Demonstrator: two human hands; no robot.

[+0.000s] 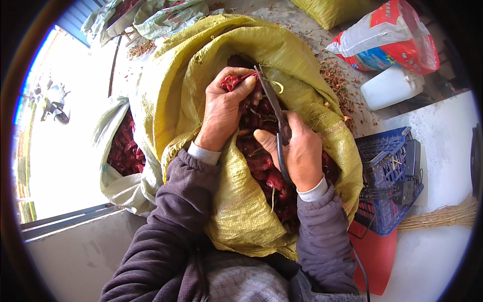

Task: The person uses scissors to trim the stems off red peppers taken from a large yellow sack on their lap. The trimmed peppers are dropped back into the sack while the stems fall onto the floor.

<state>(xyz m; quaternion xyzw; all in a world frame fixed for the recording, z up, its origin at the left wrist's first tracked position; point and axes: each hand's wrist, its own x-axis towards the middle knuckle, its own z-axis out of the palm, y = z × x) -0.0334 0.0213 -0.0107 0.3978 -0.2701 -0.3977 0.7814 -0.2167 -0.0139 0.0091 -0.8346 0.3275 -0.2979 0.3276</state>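
Note:
Over a yellow woven sack point(177, 109) full of dried red chili peppers point(264, 166), my left hand point(224, 109) pinches a dried red chili pepper point(231, 82) between thumb and fingers. My right hand point(302, 151) grips a pair of scissors point(277, 109) by the handles, with the blades pointing up and away from me. The blade tips are beside the left thumb, at the pinched pepper's stem end. A pale curled stem point(277, 85) shows just right of the blades. Part of the scissors' handles is hidden by my right hand.
A pale sack point(120, 192) of red peppers stands at left. At right are a blue plastic crate point(381, 151) with black devices, a straw broom point(441, 219) and a red board point(377, 260). A white jug point(392, 88) and a red-and-white bag point(396, 34) lie beyond, near scattered stems point(336, 83).

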